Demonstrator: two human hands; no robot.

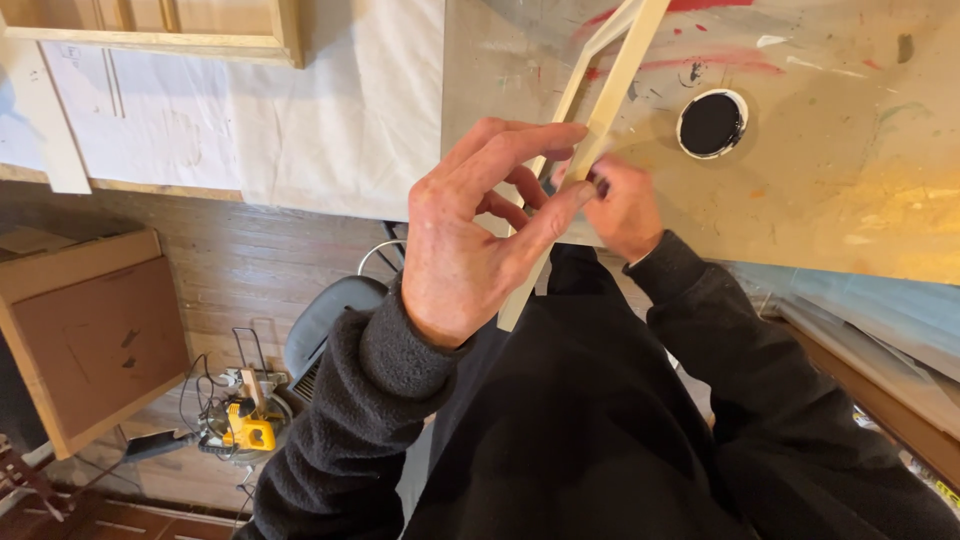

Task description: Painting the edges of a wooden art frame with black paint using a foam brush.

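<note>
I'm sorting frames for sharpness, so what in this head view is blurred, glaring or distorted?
In the head view, the left hand looms large and slightly soft from closeness; the right hand and wooden strip are a little motion-blurred; the paint-stained table is evenly lit with mild yellow glare at right; the floor saw stays fairly sharp.

Wooden frame [612,95] top cut off, perhaps

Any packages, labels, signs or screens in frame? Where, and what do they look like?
Cardboard box: on the wood floor at lower left, large, flat-sided, plain brown.
Paper sheet: upper left, white, with faint line drawings, too faint to make out.
No screens or signs show.
Both hands, left hand and right hand, hold a pale wooden strip; it carries no label.
</note>
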